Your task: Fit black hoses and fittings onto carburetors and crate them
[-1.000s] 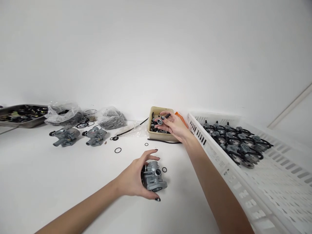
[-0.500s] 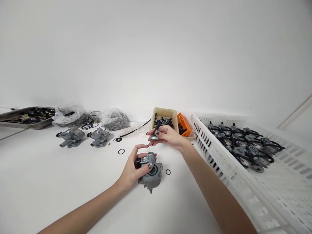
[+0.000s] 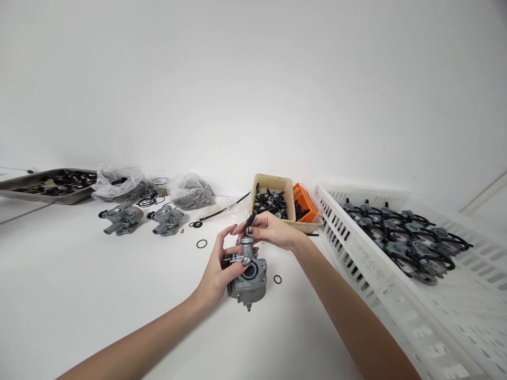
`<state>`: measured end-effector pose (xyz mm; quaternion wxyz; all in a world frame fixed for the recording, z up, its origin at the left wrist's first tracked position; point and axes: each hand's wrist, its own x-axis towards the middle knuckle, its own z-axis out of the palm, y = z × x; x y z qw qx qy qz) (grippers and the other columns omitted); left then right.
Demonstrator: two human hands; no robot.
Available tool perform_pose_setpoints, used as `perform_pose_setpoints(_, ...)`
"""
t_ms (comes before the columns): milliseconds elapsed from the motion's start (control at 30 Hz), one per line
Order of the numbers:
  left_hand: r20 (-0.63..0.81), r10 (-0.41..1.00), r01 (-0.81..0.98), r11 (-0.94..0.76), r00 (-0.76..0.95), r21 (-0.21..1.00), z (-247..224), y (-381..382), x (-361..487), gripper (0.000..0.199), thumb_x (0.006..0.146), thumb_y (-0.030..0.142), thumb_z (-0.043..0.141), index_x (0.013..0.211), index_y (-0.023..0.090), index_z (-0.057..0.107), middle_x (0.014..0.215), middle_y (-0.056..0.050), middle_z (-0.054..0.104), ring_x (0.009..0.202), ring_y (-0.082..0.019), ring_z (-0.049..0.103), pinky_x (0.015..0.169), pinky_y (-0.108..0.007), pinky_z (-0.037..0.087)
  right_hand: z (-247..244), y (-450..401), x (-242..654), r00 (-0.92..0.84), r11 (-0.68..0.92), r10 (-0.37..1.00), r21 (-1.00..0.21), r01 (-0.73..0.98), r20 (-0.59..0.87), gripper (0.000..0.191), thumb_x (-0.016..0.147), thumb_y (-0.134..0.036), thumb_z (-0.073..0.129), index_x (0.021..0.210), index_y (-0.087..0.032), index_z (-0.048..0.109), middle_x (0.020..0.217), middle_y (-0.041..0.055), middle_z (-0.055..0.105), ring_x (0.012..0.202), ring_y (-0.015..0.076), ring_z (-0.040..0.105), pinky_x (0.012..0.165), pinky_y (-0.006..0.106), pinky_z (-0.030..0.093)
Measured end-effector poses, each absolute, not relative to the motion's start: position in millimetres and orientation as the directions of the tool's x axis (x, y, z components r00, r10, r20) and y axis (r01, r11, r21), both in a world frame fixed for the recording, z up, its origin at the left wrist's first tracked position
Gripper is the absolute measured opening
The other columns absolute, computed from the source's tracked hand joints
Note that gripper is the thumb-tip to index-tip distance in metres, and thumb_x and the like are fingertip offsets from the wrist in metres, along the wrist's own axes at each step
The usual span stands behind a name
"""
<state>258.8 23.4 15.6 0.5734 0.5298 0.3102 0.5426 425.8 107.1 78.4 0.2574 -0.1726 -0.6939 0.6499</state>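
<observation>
While the left hand (image 3: 219, 270) grips a grey die-cast metal carburetor (image 3: 249, 279) from its side, fingers curled around the body, the right hand (image 3: 271, 230) sits just above it, closed to a pinch on a slim black rod-like part (image 3: 249, 223) held upright over the carburetor's top. From where I stand, I can't tell whether that part touches the metal or whether the carburetor's base rests on the white work table (image 3: 79, 295) below. A small black rubber O-ring (image 3: 278, 279) lies on the table just beyond the carburetor, on the right hand's side, and a second (image 3: 202, 243) lies just beyond the left hand. Straight ahead of the right hand stands a beige plastic tray (image 3: 291, 203) heaped with black-and-silver fittings (image 3: 270, 205), with a small orange plastic crate (image 3: 304, 203) beside it. Further right, well past the right wrist, a long white slotted plastic crate (image 3: 348, 248) holds rows of finished carburetors with black hoses (image 3: 396, 237). Well beyond the left hand, two more grey carburetors (image 3: 122, 219) sit on the table, near clear plastic bags of small grey parts (image 3: 188, 192) and a metal tray of black parts (image 3: 79, 195).
</observation>
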Motion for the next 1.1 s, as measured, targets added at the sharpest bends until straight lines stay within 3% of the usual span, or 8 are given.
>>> perform_pose_setpoints(200,0.219,0.948,-0.291,-0.148,0.230,0.945,15.4,21.7,258.9,0.085,0.071,0.046,0.075,0.138,0.027,0.025,0.105,-0.013,0.070,0.110,-0.033,0.062,0.087,-0.044,0.050,79.0,107.9,426.9,-0.828,0.131,0.549,-0.990,-0.048,0.113,0.032,0.078,-0.041,0.074,0.096,-0.014,0.074,0.076,0.0034,0.068,0.071,0.0131,0.064,0.065,0.024,0.050)
perform_pose_setpoints(367,0.215,0.951,-0.320,-0.136,0.224,0.938,12.1,22.4,258.5,0.082,0.074,0.045,0.074,0.138,0.028,0.026,0.108,-0.014,0.069,0.117,-0.036,0.058,0.090,-0.048,0.049,83.1,105.1,425.5,-0.812,0.130,0.570,-0.989,-0.063,0.126,0.033,0.075,-0.043,0.075,0.091,-0.014,0.074,0.084,0.0051,0.069,0.075,0.0137,0.064,0.068,0.025,0.051)
perform_pose_setpoints(1100,0.186,0.954,-0.368,-0.090,0.234,0.926,8.0,23.4,258.0,0.084,0.073,0.044,0.074,0.140,0.028,0.026,0.110,-0.014,0.069,0.115,-0.035,0.060,0.089,-0.043,0.051,85.1,101.7,423.3,-0.783,0.087,0.618,-0.996,-0.028,0.076,0.038,0.070,-0.047,0.078,0.083,-0.012,0.070,0.074,0.0019,0.066,0.067,0.0125,0.064,0.063,0.024,0.052)
